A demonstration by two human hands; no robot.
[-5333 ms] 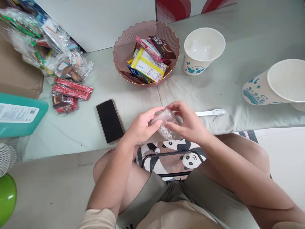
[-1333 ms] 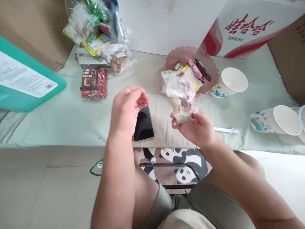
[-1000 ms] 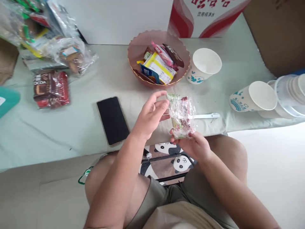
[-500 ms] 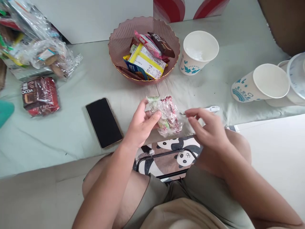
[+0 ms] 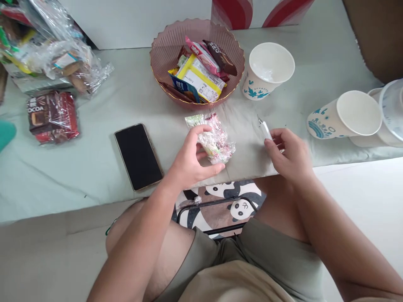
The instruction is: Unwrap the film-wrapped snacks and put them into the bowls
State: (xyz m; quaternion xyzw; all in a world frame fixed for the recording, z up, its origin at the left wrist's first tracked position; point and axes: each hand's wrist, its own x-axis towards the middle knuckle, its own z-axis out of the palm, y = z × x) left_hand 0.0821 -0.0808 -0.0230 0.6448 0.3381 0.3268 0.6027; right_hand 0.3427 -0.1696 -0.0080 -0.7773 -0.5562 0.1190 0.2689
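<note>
My left hand [image 5: 192,161] is closed on a clear plastic bag of candies [image 5: 214,138] with red and green wrappers, holding it down on the pale green cloth [image 5: 94,167] near the front edge. My right hand [image 5: 288,155] grips a small white knife-like tool [image 5: 264,128], its tip pointing up and away, a short way right of the bag. Behind the bag stands a pink ribbed bowl [image 5: 166,54] holding several wrapped snacks.
A black phone [image 5: 138,156] lies left of my left hand. A paper cup [image 5: 267,71] stands right of the bowl; another cup [image 5: 344,115] lies on its side by stacked cups. Cocoa snack packs [image 5: 52,116] and plastic snack bags [image 5: 53,58] sit far left.
My right hand passed the candy bag to my left hand, reached right and picked up the white tool from the cloth. My left hand now holds the bag alone.
</note>
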